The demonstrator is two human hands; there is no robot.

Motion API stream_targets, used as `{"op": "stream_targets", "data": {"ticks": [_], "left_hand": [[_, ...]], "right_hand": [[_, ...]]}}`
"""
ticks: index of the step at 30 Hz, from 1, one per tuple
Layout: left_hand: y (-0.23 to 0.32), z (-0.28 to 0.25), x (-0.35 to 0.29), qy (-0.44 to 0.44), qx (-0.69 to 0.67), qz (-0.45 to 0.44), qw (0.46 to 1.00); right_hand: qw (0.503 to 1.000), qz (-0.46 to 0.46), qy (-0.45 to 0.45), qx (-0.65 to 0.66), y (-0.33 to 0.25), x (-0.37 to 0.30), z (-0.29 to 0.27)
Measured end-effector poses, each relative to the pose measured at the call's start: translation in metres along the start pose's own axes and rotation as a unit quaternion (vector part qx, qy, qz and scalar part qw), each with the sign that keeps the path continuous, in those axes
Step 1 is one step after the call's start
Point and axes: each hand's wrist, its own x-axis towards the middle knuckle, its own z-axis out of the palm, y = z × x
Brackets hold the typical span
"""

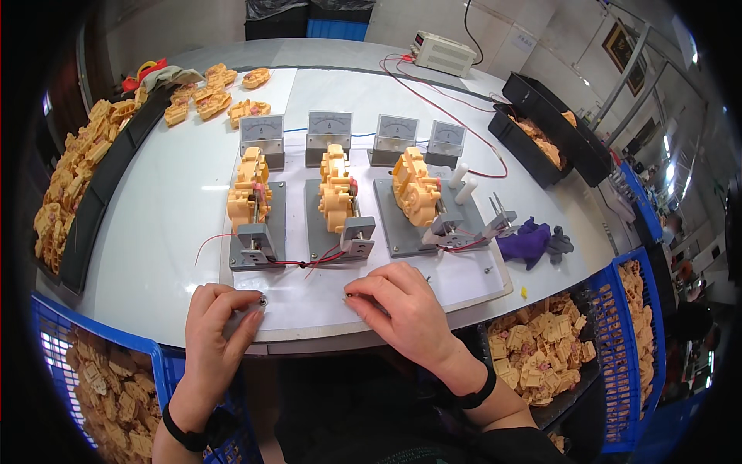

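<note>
My left hand [216,332] is at the board's front edge, thumb and forefinger closing on a small metal piece [263,301] that looks like a toggle switch. My right hand [406,313] bends its fingers round a similar small piece [348,295], mostly hidden by the fingertips. Behind the hands, three grey metal fixtures [297,246] each carry a yellow-orange plastic gear housing: a left housing [249,189], a middle housing [335,189] and a right housing [416,189]. Red and black wires [309,264] run along the fixtures' front. Several analog meters [330,127] stand behind them.
A black bin of housings [116,170] stands left; loose housings [212,100] lie beside it. Blue crates [100,321] flank me at the table's front. A purple cloth [525,243] lies right. Black trays [541,127] and a power supply [444,54] stand farther back.
</note>
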Motion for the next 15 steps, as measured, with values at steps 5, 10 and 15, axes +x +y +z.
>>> {"op": "stream_targets", "data": {"ticks": [5, 10, 15], "left_hand": [[0.0011, -0.0001, 0.0006, 0.001, 0.002, 0.0, 1.0], [-0.001, 0.0006, 0.0008, 0.007, 0.0, 0.009, 1.0], [-0.0019, 0.0013, 0.0013, 0.007, -0.001, 0.01, 1.0]], "right_hand": [[1.0, 0.002, -0.005, 0.008, 0.0012, 0.0013, -0.001], [1.0, 0.002, -0.005, 0.02, 0.0017, 0.0017, -0.0008], [1.0, 0.007, -0.006, 0.026, 0.0019, 0.0022, -0.0005]]}}
